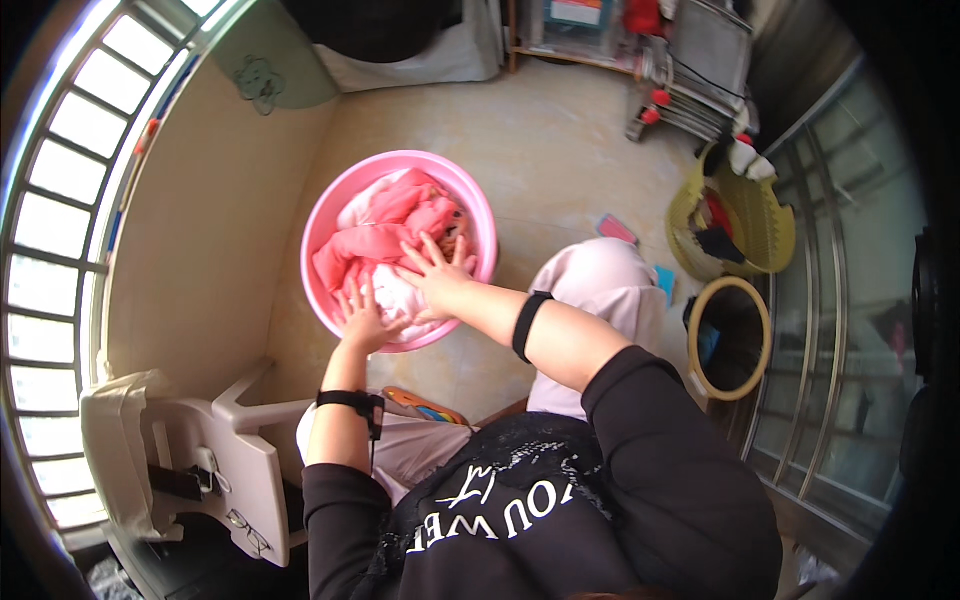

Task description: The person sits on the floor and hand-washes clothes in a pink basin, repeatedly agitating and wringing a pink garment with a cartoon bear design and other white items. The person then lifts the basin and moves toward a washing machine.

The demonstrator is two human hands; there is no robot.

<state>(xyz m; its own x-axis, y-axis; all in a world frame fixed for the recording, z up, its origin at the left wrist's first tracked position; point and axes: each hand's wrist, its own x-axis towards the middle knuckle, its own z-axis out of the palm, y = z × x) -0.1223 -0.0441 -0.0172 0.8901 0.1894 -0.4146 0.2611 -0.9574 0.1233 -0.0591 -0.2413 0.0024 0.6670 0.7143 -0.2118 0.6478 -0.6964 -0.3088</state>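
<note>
In front of me a round pink plastic basin stands on the tiled floor. Coral-red fabric fills its far and left part, bunched in folds. A pale pink-white cloth lies nearer to me. Some brown patterned fabric shows at the right, partly covered by my hand. My left hand rests with spread fingers at the near left of the heap, on the pale cloth's edge. My right hand lies flat over the heap's right side, its fingers spread. Neither hand grips anything.
A yellow-green laundry basket with clothes stands at the right, beside a round-rimmed bin. Left of me is a plastic chair with eyeglasses. A folding metal cart stands at the back right. A pink brush-like item lies near my knee.
</note>
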